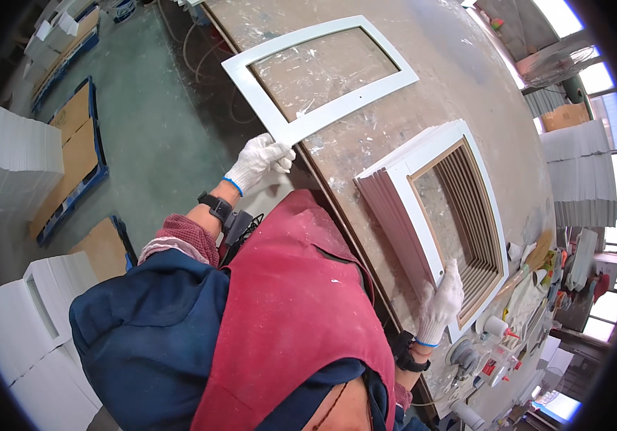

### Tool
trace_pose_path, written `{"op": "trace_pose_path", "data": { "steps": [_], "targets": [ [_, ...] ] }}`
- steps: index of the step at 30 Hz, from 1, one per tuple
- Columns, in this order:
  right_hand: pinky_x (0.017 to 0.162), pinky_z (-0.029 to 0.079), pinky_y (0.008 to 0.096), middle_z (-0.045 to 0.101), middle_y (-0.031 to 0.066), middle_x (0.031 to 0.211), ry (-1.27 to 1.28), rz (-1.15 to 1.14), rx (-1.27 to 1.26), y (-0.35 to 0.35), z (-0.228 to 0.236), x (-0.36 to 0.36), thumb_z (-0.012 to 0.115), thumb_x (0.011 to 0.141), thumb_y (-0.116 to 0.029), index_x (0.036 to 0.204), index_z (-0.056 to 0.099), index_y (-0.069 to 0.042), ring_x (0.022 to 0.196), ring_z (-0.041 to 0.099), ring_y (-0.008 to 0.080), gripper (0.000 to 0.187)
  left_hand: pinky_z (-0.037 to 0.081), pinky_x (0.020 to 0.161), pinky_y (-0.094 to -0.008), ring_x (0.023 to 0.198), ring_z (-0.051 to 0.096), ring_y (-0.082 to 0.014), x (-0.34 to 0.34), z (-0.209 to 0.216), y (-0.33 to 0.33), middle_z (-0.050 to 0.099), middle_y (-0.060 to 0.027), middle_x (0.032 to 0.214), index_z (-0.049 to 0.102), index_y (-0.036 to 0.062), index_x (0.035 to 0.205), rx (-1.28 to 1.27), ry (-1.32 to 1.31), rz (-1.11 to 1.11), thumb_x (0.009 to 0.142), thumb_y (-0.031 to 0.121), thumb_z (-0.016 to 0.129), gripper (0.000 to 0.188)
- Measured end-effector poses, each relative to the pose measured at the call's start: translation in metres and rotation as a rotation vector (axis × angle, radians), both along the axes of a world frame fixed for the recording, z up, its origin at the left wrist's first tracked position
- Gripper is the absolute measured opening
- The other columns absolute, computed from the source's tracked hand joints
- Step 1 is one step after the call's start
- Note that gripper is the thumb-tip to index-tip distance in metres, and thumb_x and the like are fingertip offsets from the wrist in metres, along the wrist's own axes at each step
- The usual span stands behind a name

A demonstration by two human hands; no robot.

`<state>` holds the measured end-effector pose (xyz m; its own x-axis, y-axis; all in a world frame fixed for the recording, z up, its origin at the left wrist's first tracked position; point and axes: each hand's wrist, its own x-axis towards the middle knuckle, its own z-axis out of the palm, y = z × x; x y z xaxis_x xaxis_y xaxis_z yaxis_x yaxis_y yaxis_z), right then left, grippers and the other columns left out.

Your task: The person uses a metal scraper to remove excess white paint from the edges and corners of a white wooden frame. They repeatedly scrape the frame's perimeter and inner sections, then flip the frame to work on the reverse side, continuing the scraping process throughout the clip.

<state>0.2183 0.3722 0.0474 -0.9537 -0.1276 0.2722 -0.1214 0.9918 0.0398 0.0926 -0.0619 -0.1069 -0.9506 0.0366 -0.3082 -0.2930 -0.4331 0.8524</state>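
Note:
In my left hand (262, 159), gloved in white knit, the near corner of a white frame (337, 104) is pinched between thumb and fingers. That frame has a large opening, a curved side and a small hole, and it lies over the table's edge. To the right stands a stack of similar white frames (395, 208), their brown inner edges showing in layers. My right hand (440, 305), also gloved, grips the near bar of the top frame, with fingers over its face and the thumb toward its outer side. The fingertips' undersides are hidden.
The frames rest on a scuffed brown worktable (452, 79). Small bottles (495, 327) and tools crowd its right end. To the left, stacked white panels (17, 158) and pallets (71, 154) stand on the green floor (147, 108). Hoses hang beneath the table's far end.

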Motion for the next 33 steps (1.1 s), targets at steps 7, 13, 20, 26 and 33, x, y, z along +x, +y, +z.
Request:
{"op": "trace_pose_path", "data": {
  "steps": [7, 13, 20, 26, 33],
  "targets": [
    [0.091, 0.049, 0.0415, 0.065, 0.0181, 0.119, 0.020, -0.011, -0.009, 0.008, 0.020, 0.006, 0.071, 0.062, 0.001, 0.132, 0.054, -0.001, 0.107, 0.062, 0.0345, 0.072, 0.055, 0.061, -0.0271, 0.070, 0.064, -0.0136, -0.001, 0.013, 0.008, 0.066, -0.0106, 0.090, 0.058, -0.0040, 0.109, -0.057, -0.018, 0.035, 0.089, 0.009, 0.066, 0.025],
    [0.086, 0.049, 0.0402, 0.065, 0.0136, 0.102, -0.023, -0.059, -0.062, -0.006, 0.033, 0.003, 0.071, 0.065, 0.000, 0.127, 0.058, -0.005, 0.096, 0.063, 0.0320, 0.063, 0.048, 0.053, -0.0228, 0.060, 0.060, -0.0098, 0.000, 0.026, -0.014, 0.065, -0.0052, 0.075, 0.064, -0.0018, 0.095, -0.566, -0.047, -0.214, 0.087, 0.020, 0.069, 0.024],
    [0.078, 0.052, 0.0385, 0.069, 0.0100, 0.100, 0.198, -0.010, -0.060, -0.005, 0.011, 0.034, 0.072, 0.069, -0.006, 0.120, 0.062, -0.007, 0.088, 0.067, 0.0274, 0.052, 0.049, 0.051, -0.0240, 0.061, 0.064, -0.0138, 0.004, 0.106, 0.025, 0.069, -0.0089, 0.080, 0.065, 0.0007, 0.107, -0.272, -0.032, -0.700, 0.099, 0.031, 0.052, 0.033],
    [0.063, 0.051, 0.0375, 0.065, 0.0052, 0.080, 0.270, 0.117, -0.204, -0.027, -0.008, 0.050, 0.069, 0.071, -0.007, 0.119, 0.061, 0.000, 0.069, 0.064, 0.0242, 0.050, 0.046, 0.052, -0.0253, 0.060, 0.058, -0.0119, 0.009, 0.129, 0.088, 0.060, -0.0047, 0.079, 0.054, -0.0064, 0.119, -0.265, 0.154, -0.788, 0.092, 0.039, 0.060, 0.054],
    [0.066, 0.047, 0.0370, 0.055, 0.0012, 0.074, 0.086, -0.161, -0.113, -0.056, -0.004, 0.067, 0.068, 0.074, -0.023, 0.108, 0.061, -0.010, 0.071, 0.059, 0.0214, 0.038, 0.035, 0.040, -0.0236, 0.052, 0.049, -0.0099, 0.007, 0.105, 0.084, 0.055, -0.0033, 0.075, 0.054, 0.0033, 0.106, -0.328, 0.118, -0.583, 0.101, 0.037, 0.051, 0.034]
  ]
}}
